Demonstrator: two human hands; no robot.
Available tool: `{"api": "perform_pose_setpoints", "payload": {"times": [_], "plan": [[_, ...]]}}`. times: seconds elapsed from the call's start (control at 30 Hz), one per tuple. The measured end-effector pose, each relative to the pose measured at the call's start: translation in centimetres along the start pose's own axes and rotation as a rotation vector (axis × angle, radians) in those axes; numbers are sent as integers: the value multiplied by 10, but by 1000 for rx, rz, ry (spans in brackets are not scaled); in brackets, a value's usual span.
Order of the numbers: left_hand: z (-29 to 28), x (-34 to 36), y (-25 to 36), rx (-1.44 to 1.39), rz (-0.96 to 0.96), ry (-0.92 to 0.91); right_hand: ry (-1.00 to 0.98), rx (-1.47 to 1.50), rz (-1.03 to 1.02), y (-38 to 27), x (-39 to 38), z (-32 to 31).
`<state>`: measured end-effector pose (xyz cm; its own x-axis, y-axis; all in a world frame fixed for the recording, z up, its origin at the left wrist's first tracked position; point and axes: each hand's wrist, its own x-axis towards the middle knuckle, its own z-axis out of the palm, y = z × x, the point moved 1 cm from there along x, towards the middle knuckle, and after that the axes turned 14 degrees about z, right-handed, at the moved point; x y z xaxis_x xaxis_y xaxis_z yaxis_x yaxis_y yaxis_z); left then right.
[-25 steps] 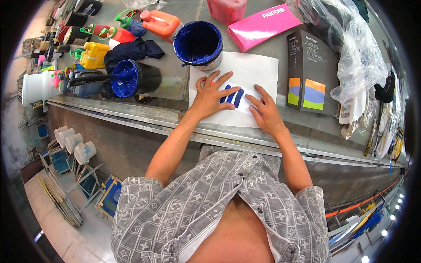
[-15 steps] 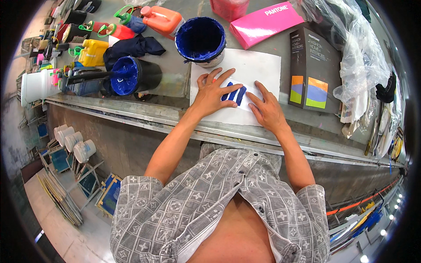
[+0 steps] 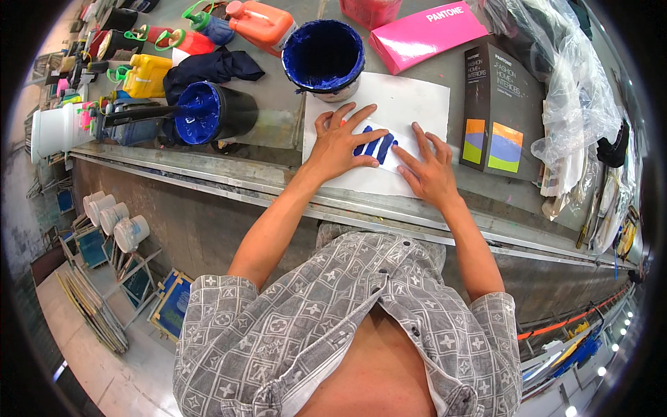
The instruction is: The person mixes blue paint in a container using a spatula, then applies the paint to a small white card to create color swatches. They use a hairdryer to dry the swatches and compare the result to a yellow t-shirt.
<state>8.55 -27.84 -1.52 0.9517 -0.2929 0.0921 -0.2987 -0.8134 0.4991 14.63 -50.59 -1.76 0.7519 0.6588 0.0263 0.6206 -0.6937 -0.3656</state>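
Observation:
A white sheet (image 3: 417,104) lies on the worktable with a smaller white piece on it bearing several dark-blue stripes (image 3: 383,146). My left hand (image 3: 342,142) rests on its left side, fingers spread, fingertips and thumb touching the paper. My right hand (image 3: 429,167) is spread at its right side, a fingertip at the edge of the stripes. Just beyond my left hand stands a tub of dark-blue paint (image 3: 323,55); farther left is a black tub of blue paint (image 3: 198,121) with a dark handle sticking out.
A grey box (image 3: 497,90) and clear plastic wrap (image 3: 566,118) lie at the right, a pink box (image 3: 427,38) behind. An orange jug (image 3: 260,28), yellow jug (image 3: 146,76), dark cloth (image 3: 215,66) and white bucket (image 3: 59,132) fill the left. The metal table edge (image 3: 271,198) runs before me.
The worktable and both hands sit slightly higher in the picture. My right hand's fingers have shifted a little and are more bent; my left hand stays spread on the paper.

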Motion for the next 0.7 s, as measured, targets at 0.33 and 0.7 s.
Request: {"api": "perform_pose_setpoints", "payload": {"times": [0.33, 0.7], "plan": [[2, -1, -1, 10, 12, 11, -34, -8, 27, -1, -6, -4], [2, 0, -1, 10, -3, -3, -97, 19, -72, -2, -17, -5]]}}
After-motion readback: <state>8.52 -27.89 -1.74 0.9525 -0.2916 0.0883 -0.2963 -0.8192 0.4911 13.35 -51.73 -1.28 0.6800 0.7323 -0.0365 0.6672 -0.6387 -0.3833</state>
